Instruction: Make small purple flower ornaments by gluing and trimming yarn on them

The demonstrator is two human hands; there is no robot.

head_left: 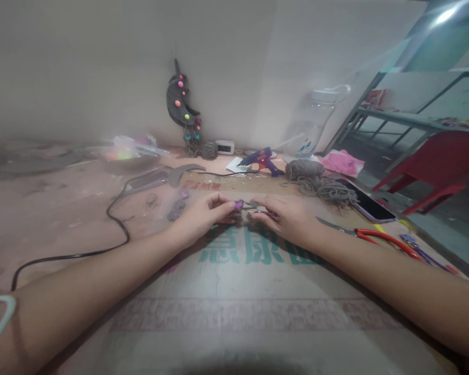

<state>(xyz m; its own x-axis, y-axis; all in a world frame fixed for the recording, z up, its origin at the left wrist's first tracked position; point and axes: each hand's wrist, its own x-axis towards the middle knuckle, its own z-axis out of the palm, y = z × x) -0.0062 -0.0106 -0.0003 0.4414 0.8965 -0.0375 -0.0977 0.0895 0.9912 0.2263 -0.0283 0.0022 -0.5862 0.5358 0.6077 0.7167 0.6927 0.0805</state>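
Between the fingertips of my left hand (213,212), which is closed, sits a small purple-and-grey yarn piece (239,205). My right hand (287,217) is closed too, just to the right of it, around a slim shiny metal tool (254,211) whose tip points at the piece. Blur and the fingers hide the tool's exact kind. A short grey strand (250,203) spans the gap between the hands. Behind my left wrist lies another small grey-and-purple piece (175,208). Both hands are over the printed board (219,281).
A glue gun (262,160) and a grey yarn ball (305,170) lie at the back. On the right are red-handled pliers (386,240) and a phone (369,203). A black cord (115,219) crosses the left side. A decorated grey crescent (177,104) leans against the wall.
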